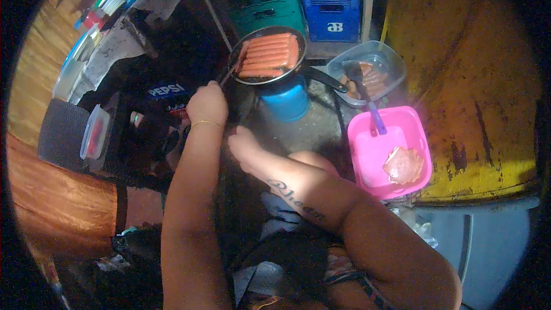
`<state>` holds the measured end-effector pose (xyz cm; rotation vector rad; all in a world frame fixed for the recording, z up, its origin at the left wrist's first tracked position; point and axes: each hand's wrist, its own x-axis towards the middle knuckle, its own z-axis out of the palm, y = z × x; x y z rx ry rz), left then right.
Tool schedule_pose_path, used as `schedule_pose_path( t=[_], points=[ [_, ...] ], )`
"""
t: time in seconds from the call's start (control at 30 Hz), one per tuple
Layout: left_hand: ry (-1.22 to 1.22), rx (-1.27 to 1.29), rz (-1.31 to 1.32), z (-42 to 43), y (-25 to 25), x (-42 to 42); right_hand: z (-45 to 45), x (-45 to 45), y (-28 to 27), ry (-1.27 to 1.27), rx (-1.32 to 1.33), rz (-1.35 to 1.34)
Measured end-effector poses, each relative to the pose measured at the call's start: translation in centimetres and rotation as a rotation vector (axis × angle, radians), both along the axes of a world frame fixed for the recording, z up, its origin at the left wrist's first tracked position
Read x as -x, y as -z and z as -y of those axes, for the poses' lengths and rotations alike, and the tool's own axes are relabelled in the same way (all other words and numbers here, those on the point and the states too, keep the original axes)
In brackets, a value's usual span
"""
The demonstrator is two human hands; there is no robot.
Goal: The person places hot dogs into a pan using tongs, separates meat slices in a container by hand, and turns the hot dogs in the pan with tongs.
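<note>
My left hand [208, 103] is closed around a thin utensil [231, 73], whose tip reaches the left rim of a frying pan [258, 82]; its exact kind is unclear. Several hot dogs [270, 54] lie side by side in the pan, which sits above a blue round container [287, 102]. The pan's black handle [325, 78] points right. Below the pan, my right hand [245, 144] is closed near my knee; whatever it may hold is hidden.
To the right, a clear plastic tub [396, 69] contains sausages and a spatula [374, 116], which leans over a pink basin [363, 175] with sliced meat [403, 165]. Blue [332, 20] and green crates [270, 8] stand behind. A lidded container [94, 132] is at left.
</note>
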<state>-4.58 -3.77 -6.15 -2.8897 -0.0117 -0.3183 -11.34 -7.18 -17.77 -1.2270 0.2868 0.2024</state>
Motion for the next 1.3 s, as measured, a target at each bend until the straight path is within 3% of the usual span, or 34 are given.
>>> schedule_pose_path(
  t=[0.1,0.3,0.5,0.7,0.93,1.1,1.3],
  points=[
    [0.010,0.006,-0.008,0.1,0.4,-0.3,0.8,-0.3,-0.5,-0.202,-0.059,-0.090],
    [-0.035,0.011,-0.011,-0.4,1.0,-1.2,0.7,0.2,-1.1,-0.068,-0.092,-0.106],
    [-0.037,0.033,-0.010,-0.5,0.3,-0.9,2.3,0.2,-2.5,-0.254,-0.080,-0.098],
    [-0.005,0.022,-0.007,-0.3,0.5,-1.0,1.8,1.4,-3.5,-0.070,-0.024,-0.123],
    [-0.002,0.019,-0.005,0.5,0.4,-0.6,0.8,-0.6,-0.1,-0.194,-0.112,-0.095],
    [-0.008,-0.002,-0.004,-0.3,0.9,-1.2,-0.6,-1.1,1.5,-0.081,-0.029,-0.029],
    [-0.012,0.034,-0.015,-0.6,0.3,-1.0,1.2,0.1,-1.2,-0.107,-0.067,-0.018]
  ],
)
